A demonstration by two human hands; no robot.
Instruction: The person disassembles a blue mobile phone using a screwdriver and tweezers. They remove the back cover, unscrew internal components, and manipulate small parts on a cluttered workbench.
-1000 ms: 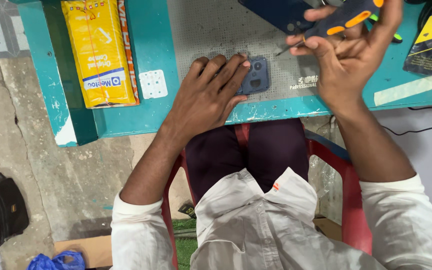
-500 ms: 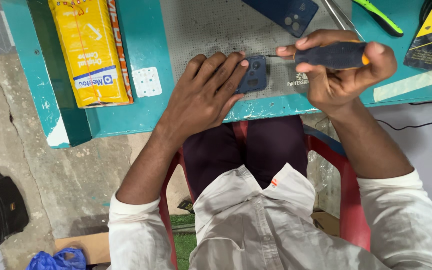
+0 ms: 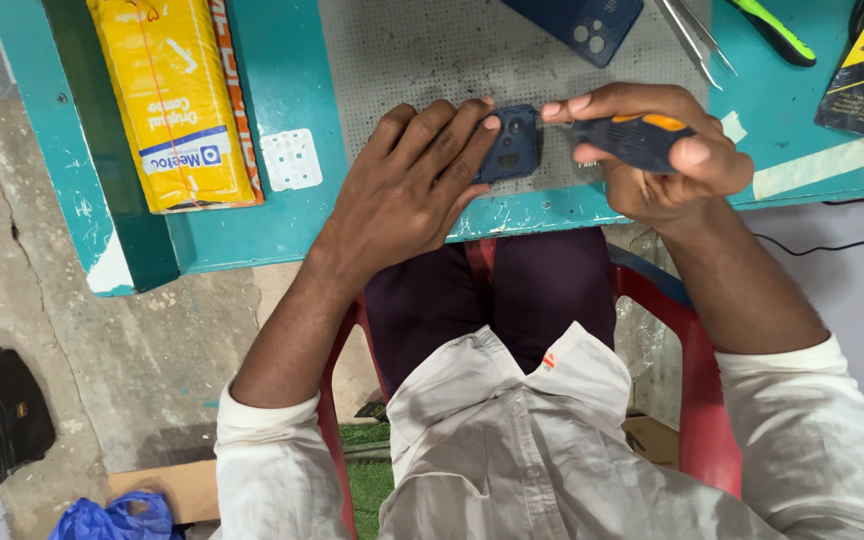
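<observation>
on the grey mat point(image 3: 432, 50), left hand point(image 3: 407, 190) pins camera module point(image 3: 508, 143); right hand point(image 3: 667, 160) grips screwdriver point(image 3: 632, 140).

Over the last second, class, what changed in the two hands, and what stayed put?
The right hand brought the screwdriver down from above the mat and laid it level beside the small dark part. The left hand stayed pressed on that part; the yellow box stayed put.

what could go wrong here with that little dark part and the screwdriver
The small dark blue camera-frame part lies close to the near edge of the teal table, pinned only by the left hand fingertips; a slip might push it off onto the floor. The right hand aims the dark screwdriver with orange grip toward those fingertips, so a skid could jab them or scratch the part.
</observation>
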